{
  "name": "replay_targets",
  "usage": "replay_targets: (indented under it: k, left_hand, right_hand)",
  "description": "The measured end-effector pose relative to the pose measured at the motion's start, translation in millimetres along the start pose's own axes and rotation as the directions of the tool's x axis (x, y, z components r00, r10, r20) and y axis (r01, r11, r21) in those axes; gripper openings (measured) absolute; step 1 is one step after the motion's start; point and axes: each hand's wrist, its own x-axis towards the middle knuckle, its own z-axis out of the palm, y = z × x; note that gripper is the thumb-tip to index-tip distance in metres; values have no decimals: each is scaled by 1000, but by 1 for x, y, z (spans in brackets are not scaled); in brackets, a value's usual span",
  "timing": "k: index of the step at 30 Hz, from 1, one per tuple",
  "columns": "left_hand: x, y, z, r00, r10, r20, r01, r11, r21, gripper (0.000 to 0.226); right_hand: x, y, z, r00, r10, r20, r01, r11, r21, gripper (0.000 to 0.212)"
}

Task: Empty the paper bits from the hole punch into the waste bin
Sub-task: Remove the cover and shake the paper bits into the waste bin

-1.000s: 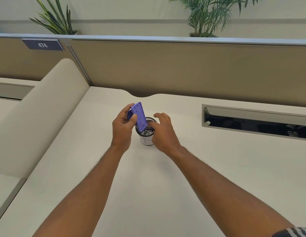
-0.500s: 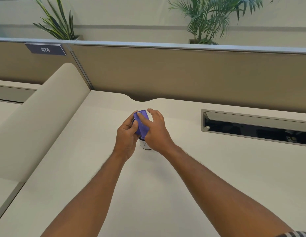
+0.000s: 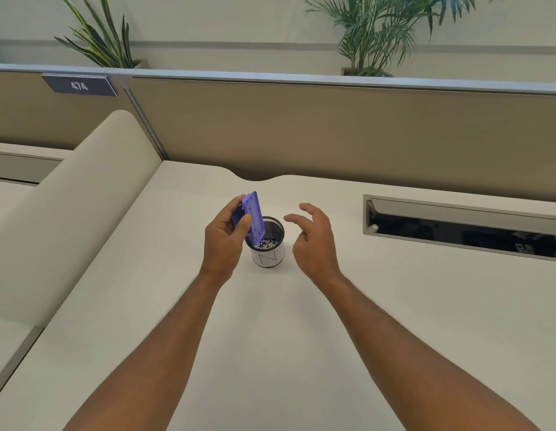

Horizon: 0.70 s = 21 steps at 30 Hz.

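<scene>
My left hand (image 3: 224, 241) grips a purple hole punch (image 3: 253, 216), tilted on end with its flat base facing me and its lower end dipping over the rim of the bin. The waste bin (image 3: 269, 256) is a small black mesh cup with a white paper label, standing on the desk. White paper bits (image 3: 266, 243) lie inside it. My right hand (image 3: 314, 241) hovers just right of the bin, fingers spread, holding nothing.
The white desk (image 3: 270, 337) ends at a tan partition (image 3: 332, 132). A cable tray slot (image 3: 463, 227) is recessed at the right. A beige divider (image 3: 74, 219) slopes up on the left. Plants stand behind the partition.
My right hand, which was pressed on the punch half a second ago, has let go and moved right. The punch stays tilted over the bin in my left hand.
</scene>
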Motion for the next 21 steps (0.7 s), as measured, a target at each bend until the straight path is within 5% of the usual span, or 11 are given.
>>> replay_targets:
  k: [8,13,21]
  left_hand:
    - [4,-3,7,994,104,-10,-101,979,177,41]
    - [-1,-1,8,986,-70,-148,52,991,-125,33]
    - [-36,1,14,947,-301,-114,208,841,-500,29]
  right_hand:
    - [-17,20,-17,996,76,-37,-76,997,-2,53]
    - [-44,50,-43,960,279,17,-279,960,-31,36]
    - [-103,88,-76,817,537,210,-360,759,-543,52]
